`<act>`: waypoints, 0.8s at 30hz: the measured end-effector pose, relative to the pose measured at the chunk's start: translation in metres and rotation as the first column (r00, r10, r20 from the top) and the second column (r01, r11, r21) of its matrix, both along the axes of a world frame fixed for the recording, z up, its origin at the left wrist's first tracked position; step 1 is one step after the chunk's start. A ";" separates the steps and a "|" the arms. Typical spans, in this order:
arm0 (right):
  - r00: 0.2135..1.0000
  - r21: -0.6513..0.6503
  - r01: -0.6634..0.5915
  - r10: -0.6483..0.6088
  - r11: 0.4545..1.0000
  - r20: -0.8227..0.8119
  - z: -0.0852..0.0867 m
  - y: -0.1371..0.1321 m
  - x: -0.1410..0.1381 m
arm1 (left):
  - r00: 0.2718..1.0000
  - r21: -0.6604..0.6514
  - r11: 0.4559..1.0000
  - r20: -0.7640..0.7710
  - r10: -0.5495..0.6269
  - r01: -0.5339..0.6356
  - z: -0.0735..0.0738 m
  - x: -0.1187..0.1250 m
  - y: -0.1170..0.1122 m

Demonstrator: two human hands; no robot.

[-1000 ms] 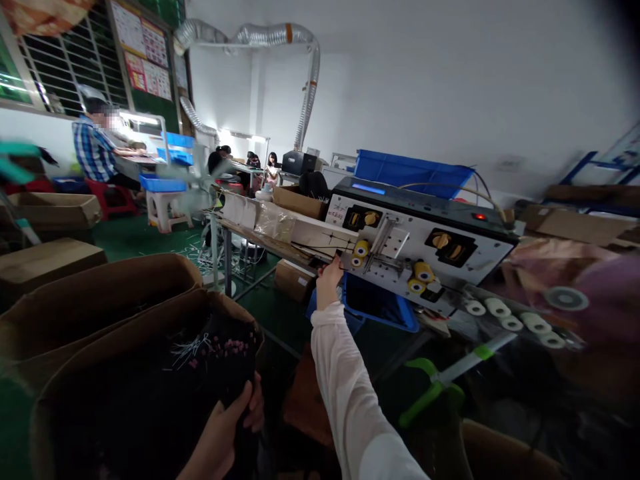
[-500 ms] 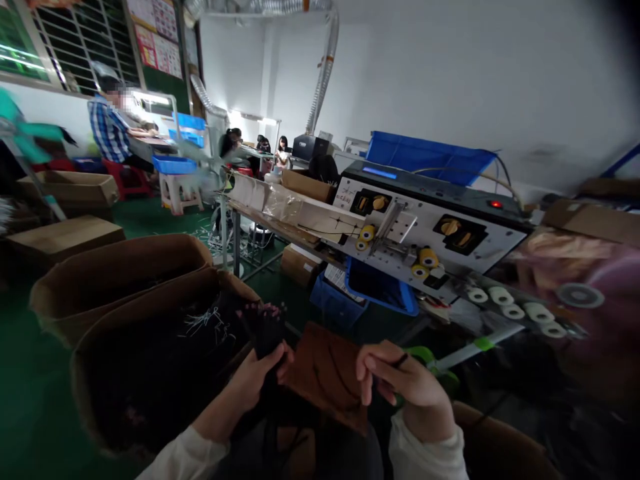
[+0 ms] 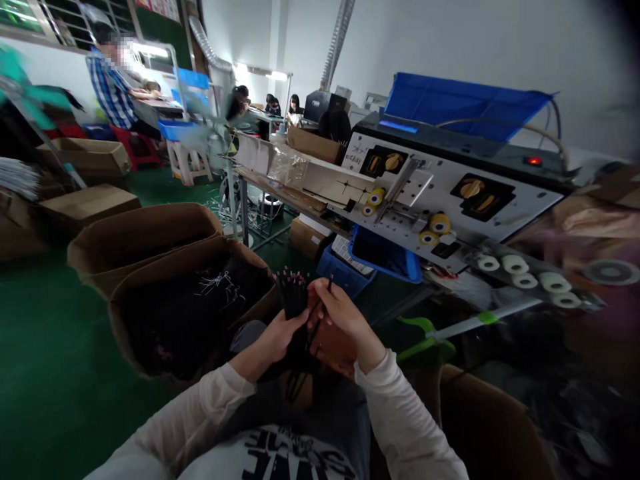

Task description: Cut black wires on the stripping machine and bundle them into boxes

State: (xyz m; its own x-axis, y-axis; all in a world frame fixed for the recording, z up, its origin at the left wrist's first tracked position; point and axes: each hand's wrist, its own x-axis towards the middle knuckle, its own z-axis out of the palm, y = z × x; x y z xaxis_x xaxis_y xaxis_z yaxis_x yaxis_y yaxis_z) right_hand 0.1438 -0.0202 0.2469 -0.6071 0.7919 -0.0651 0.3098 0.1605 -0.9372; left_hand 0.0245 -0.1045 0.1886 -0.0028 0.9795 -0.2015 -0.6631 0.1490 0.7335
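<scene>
My left hand (image 3: 274, 341) is wrapped round a bundle of black wires (image 3: 293, 295), whose pinkish tips point up. Close beside it on the right, my right hand (image 3: 346, 315) pinches a thin black wire (image 3: 331, 281), with its end sticking up above the fingers. A brown-orange flat piece (image 3: 336, 345) lies below the right hand, over the lap, partly covered by the hand. Left of my hands, an open cardboard box (image 3: 120, 313) holds a dark mass of wires with some pale strands on top.
A wire-processing machine (image 3: 430, 200) with yellow rollers stands on a bench at the right. White rolls (image 3: 515, 265) sit at its end. Blue bins (image 3: 413, 270) are under the bench. Another cardboard box (image 3: 80, 260) stands behind the nearer one. A person in a plaid shirt (image 3: 107, 83) sits far left.
My right hand has moved left and up to the bundle, and a black wire now stands upright in its fingers. The left hand still grips the bundle. The view has tilted down.
</scene>
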 end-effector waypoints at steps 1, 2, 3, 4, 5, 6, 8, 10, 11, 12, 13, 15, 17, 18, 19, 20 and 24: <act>1.000 0.018 0.025 -0.025 1.000 -0.001 -0.002 0.000 0.002 | 1.000 -0.001 1.000 -0.004 0.020 -0.020 0.001 0.000 0.001; 0.999 0.044 0.041 -0.041 0.998 -0.001 -0.003 0.001 0.004 | 0.999 -0.008 0.999 -0.007 0.037 -0.037 0.003 0.000 0.001; 0.999 0.085 0.044 -0.044 0.995 0.002 -0.003 0.001 0.006 | 0.999 -0.013 0.999 -0.005 0.048 -0.048 0.004 0.000 0.002; 0.999 0.138 0.035 -0.036 0.990 0.008 -0.003 0.002 0.009 | 0.999 -0.012 0.999 0.001 0.053 -0.053 0.005 0.000 0.003; 1.000 0.186 0.010 -0.013 0.983 0.016 -0.002 0.002 0.011 | 0.998 -0.008 0.998 0.008 0.056 -0.056 0.007 0.000 0.004; 0.999 0.216 -0.028 0.023 0.976 0.027 0.000 0.002 0.014 | 0.998 -0.003 0.998 0.012 0.058 -0.058 0.008 0.000 0.004; 0.995 0.206 -0.097 0.090 0.974 0.045 0.003 0.002 0.017 | 0.997 0.003 0.997 0.017 0.074 -0.074 0.009 0.000 0.005; 0.991 0.156 -0.128 0.121 0.979 0.050 0.006 0.000 0.019 | 0.996 -0.010 0.996 0.011 0.091 -0.091 0.009 0.000 0.006; 0.993 0.152 -0.118 0.112 0.981 0.047 0.007 -0.001 0.018 | 0.995 -0.018 0.995 0.009 0.099 -0.098 0.009 0.000 0.007; 0.994 0.163 -0.104 0.098 0.981 0.043 0.007 -0.002 0.017 | 0.995 -0.020 0.994 0.007 0.104 -0.104 0.009 0.001 0.007; 0.995 0.178 -0.096 0.090 0.979 0.039 0.007 -0.003 0.016 | 0.994 -0.020 0.994 0.005 0.108 -0.108 0.009 0.001 0.007; 0.994 0.173 -0.109 0.107 0.979 0.024 0.005 -0.003 0.013 | 0.994 -0.007 0.994 0.003 0.112 -0.112 0.009 0.001 0.008; 0.994 0.122 -0.106 0.109 0.987 -0.020 0.002 -0.002 0.010 | 0.993 0.010 0.993 0.002 0.115 -0.115 0.010 0.002 0.007; 0.995 0.096 -0.080 0.086 0.992 -0.057 0.001 -0.001 0.010 | 0.993 0.008 0.993 0.001 0.118 -0.118 0.011 0.002 0.007; 0.994 0.077 -0.037 0.045 0.996 -0.098 0.000 0.000 0.010 | 0.992 -0.001 0.992 0.001 0.126 -0.126 0.011 0.002 0.006; 0.991 0.068 0.010 0.000 0.998 -0.135 -0.001 0.001 0.011 | 0.991 -0.015 0.991 0.002 0.134 -0.134 0.012 0.002 0.006; 0.994 0.090 0.016 -0.006 0.996 -0.111 -0.003 -0.001 0.016 | 0.988 -0.032 0.988 0.022 0.155 -0.154 0.012 0.003 0.006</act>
